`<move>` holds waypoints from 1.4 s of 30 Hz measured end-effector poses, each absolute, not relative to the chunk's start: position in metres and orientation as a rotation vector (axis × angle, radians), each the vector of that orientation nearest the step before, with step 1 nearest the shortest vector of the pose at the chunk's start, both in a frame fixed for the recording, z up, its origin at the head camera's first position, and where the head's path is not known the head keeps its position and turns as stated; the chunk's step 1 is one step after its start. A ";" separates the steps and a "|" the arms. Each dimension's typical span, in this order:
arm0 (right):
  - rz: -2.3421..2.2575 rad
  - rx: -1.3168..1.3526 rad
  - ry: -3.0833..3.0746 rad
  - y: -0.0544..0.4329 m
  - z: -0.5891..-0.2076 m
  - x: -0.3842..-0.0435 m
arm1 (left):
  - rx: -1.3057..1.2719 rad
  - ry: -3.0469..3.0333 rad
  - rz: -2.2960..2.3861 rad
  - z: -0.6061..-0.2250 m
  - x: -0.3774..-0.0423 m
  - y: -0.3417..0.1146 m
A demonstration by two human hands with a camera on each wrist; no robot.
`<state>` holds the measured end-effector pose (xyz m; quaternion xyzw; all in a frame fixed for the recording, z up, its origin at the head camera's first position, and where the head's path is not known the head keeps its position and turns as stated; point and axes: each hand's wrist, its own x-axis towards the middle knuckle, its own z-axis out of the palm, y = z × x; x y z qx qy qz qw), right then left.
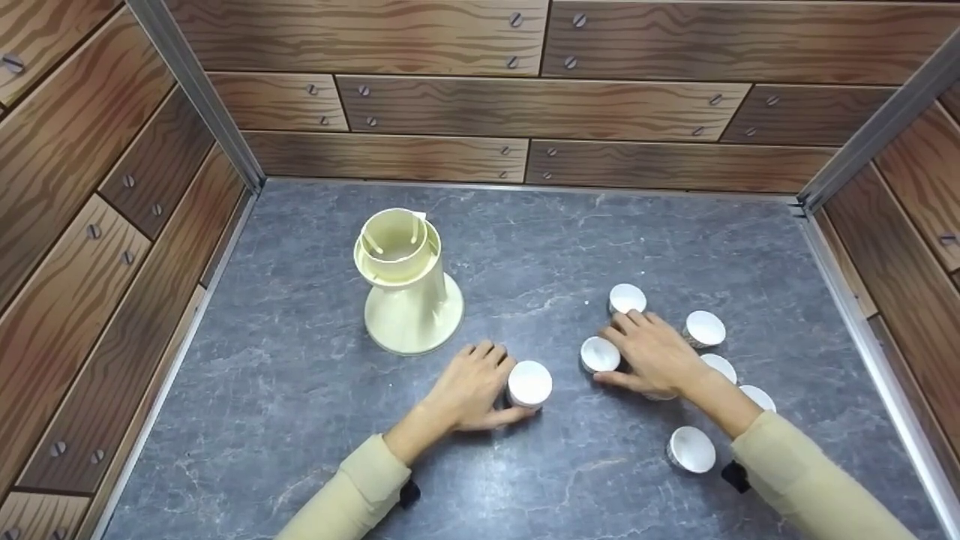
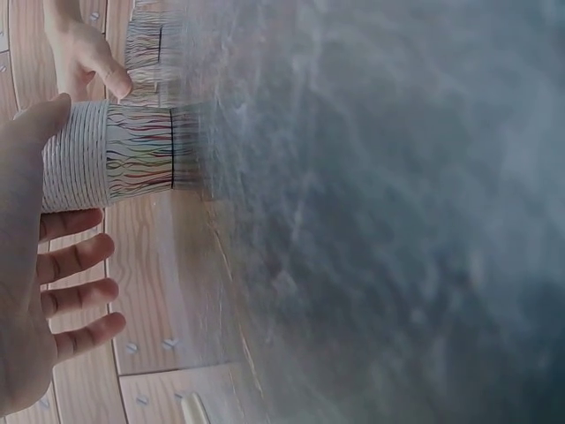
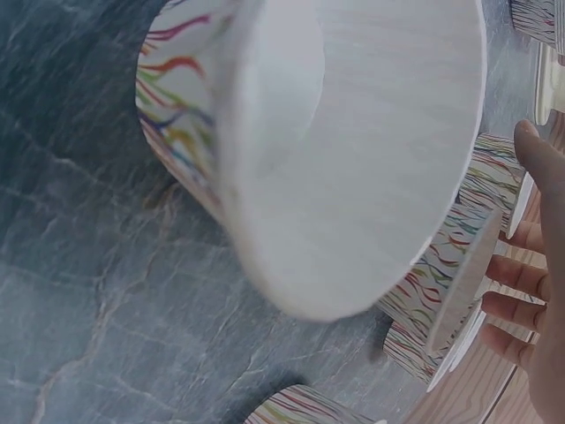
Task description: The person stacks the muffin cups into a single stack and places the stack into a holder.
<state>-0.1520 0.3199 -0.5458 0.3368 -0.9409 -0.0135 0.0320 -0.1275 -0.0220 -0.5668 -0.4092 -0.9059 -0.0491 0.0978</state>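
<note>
My left hand (image 1: 471,386) holds a stack of white paper cups (image 1: 529,384) upright on the tabletop, thumb on one side and fingers on the other. In the left wrist view the stack's many nested rims (image 2: 75,159) show above a wall printed with coloured wavy lines. To the right, my right hand (image 1: 652,351) has its thumb and forefinger around a single paper cup (image 1: 600,355), which stands mouth up. Another paper cup (image 1: 628,297) stands just beyond its fingertips. The right wrist view shows the gripped cup (image 3: 494,172) between thumb and fingers.
More paper cups stand about my right forearm, such as one cup (image 1: 705,328) behind it and another cup (image 1: 691,450) in front. A pale yellow flared stand with a ringed top (image 1: 409,300) is at the left. Wood-patterned walls (image 1: 450,109) border the grey marbled tabletop (image 1: 262,375).
</note>
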 end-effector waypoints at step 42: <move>-0.011 1.055 -2.791 0.313 -0.523 -0.143 | -1.202 -2.680 -0.151 -0.568 -0.128 -0.022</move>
